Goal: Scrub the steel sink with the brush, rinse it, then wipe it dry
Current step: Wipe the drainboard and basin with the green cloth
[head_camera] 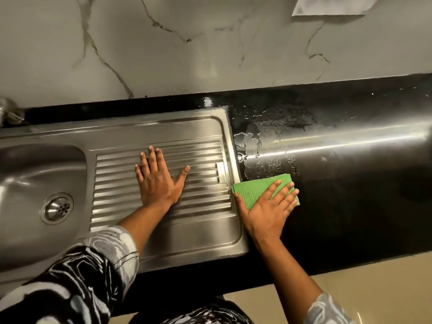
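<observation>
- Both your hands lie flat, fingers straight, gripping nothing.
- Right hand [268,206] presses green cloth [257,188] onto black counter [350,195], just beside steel sink [198,230] right edge.
- Left hand [159,181] rests on ribbed drainboard [201,195].

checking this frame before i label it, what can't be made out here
In the head view:
- Metal fitting: blurred, cut by the left edge; likely a tap.
- Sink basin: left part runs past the left edge.
- White sheet: cut by the top edge; cloth or paper, cannot tell.
- Green cloth: near part hidden under the right hand.
- Brush: not in view.
</observation>
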